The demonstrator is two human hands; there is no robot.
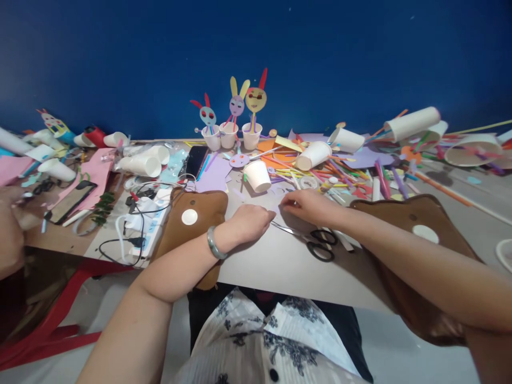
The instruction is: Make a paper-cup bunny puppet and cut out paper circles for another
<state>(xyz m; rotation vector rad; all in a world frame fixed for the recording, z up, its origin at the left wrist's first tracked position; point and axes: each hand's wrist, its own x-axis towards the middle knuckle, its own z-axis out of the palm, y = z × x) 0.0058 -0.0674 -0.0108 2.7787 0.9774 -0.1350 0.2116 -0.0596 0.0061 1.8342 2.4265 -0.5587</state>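
Two blk handles (321, 252), silver blades (288, 229) pointing left: the scissors (307, 238) lie on the table (256, 269), just near of my R hand (304, 208). L hand (251, 223) is curled closed; R grip, I cannot tell.

From here I see both bare hands low over the grey table (252, 274). My left hand (252, 221), a bangle (216, 243) on its wrist, and my right hand (306, 207) are near each other, fingertips facing. The black-handled scissors (320, 244) lie by my right forearm, blades pointing between the hands. Just beyond, a white paper cup (257, 176) leans tilted. Farther back, three paper-faced figures (237, 106) rise from upright cups (229, 135) against a blue wall (340, 58).
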